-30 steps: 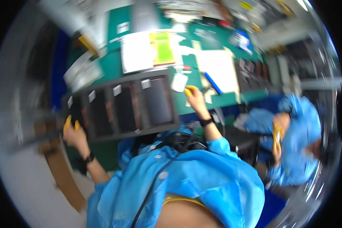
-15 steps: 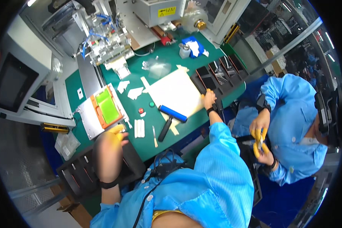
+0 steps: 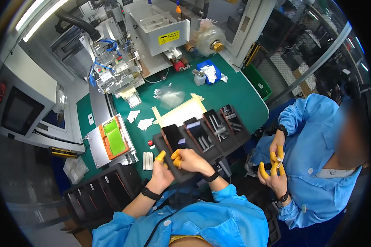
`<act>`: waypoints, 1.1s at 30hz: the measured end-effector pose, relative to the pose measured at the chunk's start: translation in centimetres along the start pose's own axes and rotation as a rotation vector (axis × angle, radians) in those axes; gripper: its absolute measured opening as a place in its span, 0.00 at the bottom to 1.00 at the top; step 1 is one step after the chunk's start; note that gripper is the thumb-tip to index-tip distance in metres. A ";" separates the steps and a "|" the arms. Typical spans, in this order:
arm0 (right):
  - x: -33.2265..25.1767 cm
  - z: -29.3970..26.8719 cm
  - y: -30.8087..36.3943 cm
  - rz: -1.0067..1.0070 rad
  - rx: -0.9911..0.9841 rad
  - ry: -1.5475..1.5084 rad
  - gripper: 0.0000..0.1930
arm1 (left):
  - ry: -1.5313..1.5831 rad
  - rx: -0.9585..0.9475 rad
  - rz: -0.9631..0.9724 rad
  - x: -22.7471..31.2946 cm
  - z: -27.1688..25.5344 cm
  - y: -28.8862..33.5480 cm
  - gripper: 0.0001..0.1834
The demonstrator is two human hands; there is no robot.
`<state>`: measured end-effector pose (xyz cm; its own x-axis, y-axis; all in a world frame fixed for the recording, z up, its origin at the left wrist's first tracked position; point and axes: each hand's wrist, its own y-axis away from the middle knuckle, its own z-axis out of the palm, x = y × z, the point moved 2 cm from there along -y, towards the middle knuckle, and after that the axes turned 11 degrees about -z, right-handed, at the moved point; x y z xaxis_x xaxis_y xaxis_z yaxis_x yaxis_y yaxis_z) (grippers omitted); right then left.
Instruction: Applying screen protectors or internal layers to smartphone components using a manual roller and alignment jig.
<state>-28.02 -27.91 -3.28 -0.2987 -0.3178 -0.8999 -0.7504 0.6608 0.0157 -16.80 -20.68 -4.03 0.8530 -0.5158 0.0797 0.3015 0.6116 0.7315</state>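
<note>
A black foam tray (image 3: 212, 154) lies across the near middle of the bench, holding several dark phone-like panels (image 3: 172, 135) and slim silvery pieces (image 3: 205, 143). My left hand (image 3: 162, 176) is at its near left corner, yellow-covered fingers bent together. My right hand (image 3: 192, 161) hovers over or rests on the tray's left end, beside the leftmost panel, with thumb and forefinger curled inward. What lies between the fingers of either hand is too small or hidden to make out. White strips (image 3: 148, 161) lie just left of the tray.
Farther left, an orange frame with a green insert (image 3: 116, 140) sits on a metal plate before a machine (image 3: 115, 61). Another black tray with panels (image 3: 130, 177) stands near left. Pale sheet (image 3: 181, 115), bottle (image 3: 199, 78) and green bin (image 3: 257, 85) lie beyond. A co-worker (image 3: 305, 152) handles something small at right.
The black tray has come from the right to the near middle, covering the blue roller and part of the pale sheet. My left hand has moved right, my right hand nearer and left.
</note>
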 end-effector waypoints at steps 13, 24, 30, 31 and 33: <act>22.2 -14.3 6.7 0.724 0.755 0.401 0.18 | -0.141 0.313 0.453 1.9 -4.2 5.0 0.33; -1.1 -8.1 0.4 0.180 0.706 -0.035 0.15 | -0.237 0.342 0.842 7.6 -11.0 23.1 0.28; -6.6 5.2 -1.5 0.009 0.453 0.247 0.21 | -0.378 0.725 0.898 12.0 -26.4 33.4 0.20; -7.5 7.3 -1.6 -0.013 0.389 0.293 0.21 | -0.410 0.824 0.896 13.3 -31.1 34.9 0.19; -9.9 11.4 -1.4 -0.049 0.278 0.335 0.20 | -0.500 0.908 0.820 14.6 -34.7 37.0 0.19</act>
<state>-17.30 -17.92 0.63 -0.4759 -0.5255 -0.7052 -0.5946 0.7831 -0.1823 21.63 15.22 0.74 0.3431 -0.4749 0.8104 -0.7814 0.3345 0.5269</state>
